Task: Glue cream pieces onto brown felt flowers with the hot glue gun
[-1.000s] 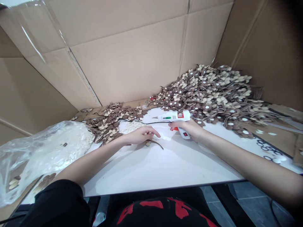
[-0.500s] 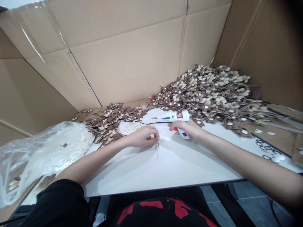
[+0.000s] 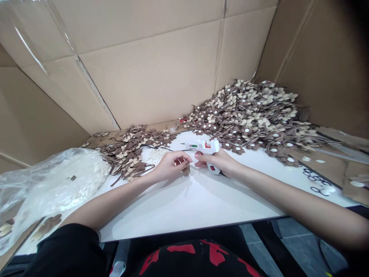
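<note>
Brown petals [image 3: 186,171] jut out beneath fingers [image 3: 183,165] of the left hand [image 3: 169,166].

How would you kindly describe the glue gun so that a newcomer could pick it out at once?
Find the white tabletop, then the large heap of brown and cream flowers at the back right. In front, the right hand grips the glue gun. Unlike the flowers, it is a white tool with a slim left-pointing tip and green patch.
</note>
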Tool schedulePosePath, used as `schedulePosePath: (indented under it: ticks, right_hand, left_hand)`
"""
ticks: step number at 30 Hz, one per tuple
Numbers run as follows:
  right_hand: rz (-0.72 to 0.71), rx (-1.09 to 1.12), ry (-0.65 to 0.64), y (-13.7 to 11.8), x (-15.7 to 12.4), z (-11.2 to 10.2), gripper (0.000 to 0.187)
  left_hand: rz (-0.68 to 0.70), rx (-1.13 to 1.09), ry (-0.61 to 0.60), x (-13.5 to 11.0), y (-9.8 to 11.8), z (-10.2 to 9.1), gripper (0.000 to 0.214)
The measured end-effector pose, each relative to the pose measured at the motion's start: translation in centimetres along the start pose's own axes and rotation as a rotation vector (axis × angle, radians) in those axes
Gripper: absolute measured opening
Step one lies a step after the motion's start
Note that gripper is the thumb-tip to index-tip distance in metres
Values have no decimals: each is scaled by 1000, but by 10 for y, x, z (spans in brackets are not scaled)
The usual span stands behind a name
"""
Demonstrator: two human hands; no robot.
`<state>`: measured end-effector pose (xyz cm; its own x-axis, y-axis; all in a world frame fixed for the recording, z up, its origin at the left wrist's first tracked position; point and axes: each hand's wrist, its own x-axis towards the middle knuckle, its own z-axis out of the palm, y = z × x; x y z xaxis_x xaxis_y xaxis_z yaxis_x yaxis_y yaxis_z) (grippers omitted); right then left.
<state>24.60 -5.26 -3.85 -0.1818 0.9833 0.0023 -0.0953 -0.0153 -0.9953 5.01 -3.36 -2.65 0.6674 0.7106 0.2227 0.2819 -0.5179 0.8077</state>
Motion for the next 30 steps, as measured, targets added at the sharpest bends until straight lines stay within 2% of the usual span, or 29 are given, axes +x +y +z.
schedulePosePath:
  ticks: [3, 5, 11, 14, 18, 24, 30]
  right_hand:
    - [7, 29, -52, 1, -2, 2, 28]
    - [-22, 18, -72, 0, -3, 4, 30]
    - [-98, -215, -33, -2, -5, 7, 29]
    - [-101, -233, -47, -1, -5, 8, 28]
    - [-103, -229, -39, 1, -3, 10, 30]
    - [-103, -369, 38, 8, 5, 7, 25]
    - [-164, -502, 108, 13, 10, 2, 22]
  left_hand:
    - [39, 39, 100, -3, 3, 3, 18]
    - [42, 47, 120, -5, 6, 4, 18]
    - [58, 183, 200, -9, 11, 6, 15]
    - [40, 207, 240, -11, 8, 7, 14]
    - [12, 195, 237, -14, 4, 8, 13]
    - [-3, 132, 239, -16, 2, 9, 13]
    - [30, 84, 216, -18, 0, 10, 13]
